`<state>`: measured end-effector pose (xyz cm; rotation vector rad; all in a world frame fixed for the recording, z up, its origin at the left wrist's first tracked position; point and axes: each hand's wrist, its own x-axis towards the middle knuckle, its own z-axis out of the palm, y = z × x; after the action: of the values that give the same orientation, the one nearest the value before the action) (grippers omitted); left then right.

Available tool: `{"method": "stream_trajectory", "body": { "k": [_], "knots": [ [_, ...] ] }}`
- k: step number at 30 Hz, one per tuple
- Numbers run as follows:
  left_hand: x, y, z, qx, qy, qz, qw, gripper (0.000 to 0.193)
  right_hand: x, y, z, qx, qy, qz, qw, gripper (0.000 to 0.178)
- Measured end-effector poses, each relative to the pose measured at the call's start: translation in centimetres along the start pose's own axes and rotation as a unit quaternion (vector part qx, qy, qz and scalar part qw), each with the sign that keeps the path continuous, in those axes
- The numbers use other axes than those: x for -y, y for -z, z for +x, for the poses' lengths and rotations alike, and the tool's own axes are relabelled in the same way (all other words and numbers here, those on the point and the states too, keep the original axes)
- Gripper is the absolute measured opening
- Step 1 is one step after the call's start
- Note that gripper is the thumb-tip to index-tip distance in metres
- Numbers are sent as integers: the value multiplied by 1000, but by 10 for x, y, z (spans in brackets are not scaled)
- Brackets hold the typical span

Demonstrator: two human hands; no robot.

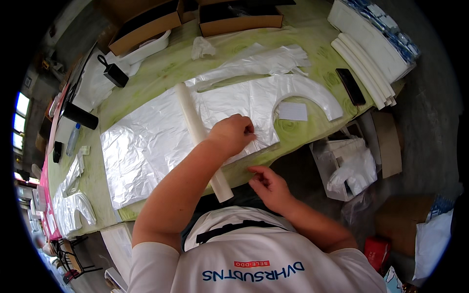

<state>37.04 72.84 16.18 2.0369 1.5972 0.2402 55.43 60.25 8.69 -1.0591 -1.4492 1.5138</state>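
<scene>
A thin, shiny white plastic apron (pixel 141 141) lies spread on the table, its curved neck strap (pixel 317 95) reaching right. Across it lies a white tube (pixel 188 110), its near end sticking out past the table edge and its middle hidden by my left forearm. My left hand (pixel 232 134) is over the apron, right of the tube, with curled fingers; what they pinch, if anything, is hidden. Just off the near edge, in front of my body, my right hand (pixel 271 188) has loosely bent fingers apart, with nothing visible in them. A small white paper (pixel 293 111) lies inside the strap's curve.
More crumpled plastic (pixel 244 66) lies behind the apron. A phone (pixel 350 87), white rolls (pixel 361 68) and a stack of packages (pixel 373 39) are at the right. Cardboard boxes (pixel 239 24) stand at the back. A filled bin (pixel 344 171) sits below the right edge.
</scene>
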Motion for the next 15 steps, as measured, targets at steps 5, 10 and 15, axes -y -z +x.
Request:
{"method": "stream_trajectory", "body": {
  "k": [5, 10, 15],
  "knots": [
    [3, -1, 6, 0, 76, -49, 996, 22, -11, 18, -9, -41, 34, -25, 998, 27],
    [-3, -12, -5, -71, -7, -47, 996, 25, 11, 23, 3, -35, 131, -104, 985, 24],
    [3, -9, 7, -1, 77, -97, 992, 27, 10, 17, 3, 3, 133, -89, 987, 22]
  ]
}}
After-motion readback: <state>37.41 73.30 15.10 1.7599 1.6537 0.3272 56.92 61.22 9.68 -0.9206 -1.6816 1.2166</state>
